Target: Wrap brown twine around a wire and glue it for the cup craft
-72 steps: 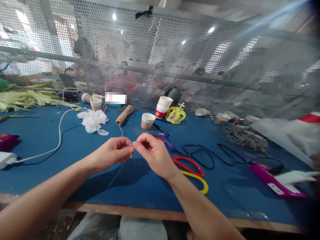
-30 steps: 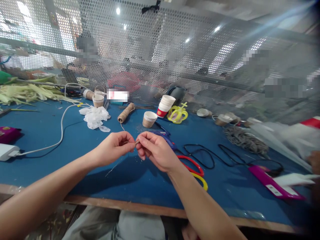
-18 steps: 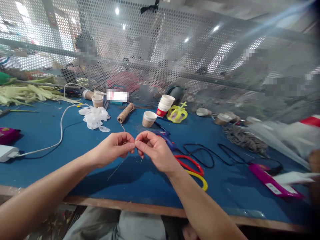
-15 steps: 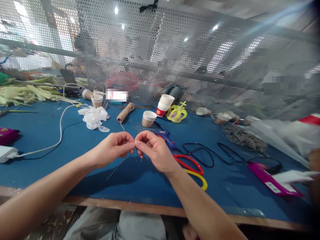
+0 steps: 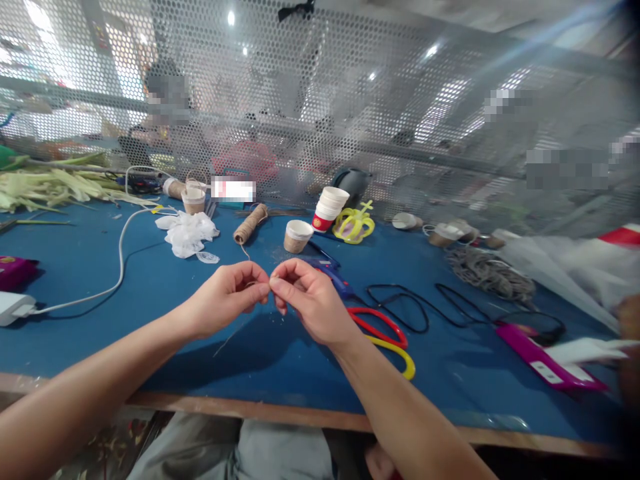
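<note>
Over the blue table, my left hand and my right hand meet fingertip to fingertip. Both are closed in a pinch on thin twine, which runs up to a brown twine roll behind them. A loose strand hangs below my left hand. The exact spot between the fingertips is too small to make out. Just behind my right hand stands a twine-wrapped paper cup. A blue glue gun lies partly hidden beside that hand, near red and yellow scissor-like handles.
Stacked cups and a yellow crown-shaped piece stand at the back by the perforated screen. White fabric, a white cable and husks are left. Black cable, grey cord and a purple packet are right.
</note>
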{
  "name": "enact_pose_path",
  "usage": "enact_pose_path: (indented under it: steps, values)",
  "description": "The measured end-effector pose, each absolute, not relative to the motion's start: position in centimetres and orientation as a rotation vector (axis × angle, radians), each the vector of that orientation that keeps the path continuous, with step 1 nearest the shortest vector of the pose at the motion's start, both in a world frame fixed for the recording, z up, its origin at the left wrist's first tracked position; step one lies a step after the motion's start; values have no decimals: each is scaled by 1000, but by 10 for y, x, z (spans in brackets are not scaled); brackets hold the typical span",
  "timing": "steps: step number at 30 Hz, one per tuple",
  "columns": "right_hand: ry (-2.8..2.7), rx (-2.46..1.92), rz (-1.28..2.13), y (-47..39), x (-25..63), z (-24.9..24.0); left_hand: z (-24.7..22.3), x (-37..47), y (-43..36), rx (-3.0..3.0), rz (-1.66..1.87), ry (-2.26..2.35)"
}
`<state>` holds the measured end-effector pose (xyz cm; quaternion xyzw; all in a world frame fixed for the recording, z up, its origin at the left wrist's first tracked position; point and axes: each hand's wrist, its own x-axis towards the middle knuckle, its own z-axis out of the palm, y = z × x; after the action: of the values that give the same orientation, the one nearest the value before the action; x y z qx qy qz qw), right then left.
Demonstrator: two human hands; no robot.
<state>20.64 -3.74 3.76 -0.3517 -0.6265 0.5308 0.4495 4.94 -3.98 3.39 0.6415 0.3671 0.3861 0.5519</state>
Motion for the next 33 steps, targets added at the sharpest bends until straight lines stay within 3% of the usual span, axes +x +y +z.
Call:
enact_pose_path:
  steps: [9,19,33]
  values:
    - [-1638,-1026,1095,-40,206,41,27,55,-43,1705,1064,1027]
    - [-1744,-903,1225,-32,214,43,32,44,-33,1349,795,770]
    - [-1437,-894,1578,-31,212,36,30,38,-30,2195,1087,1026]
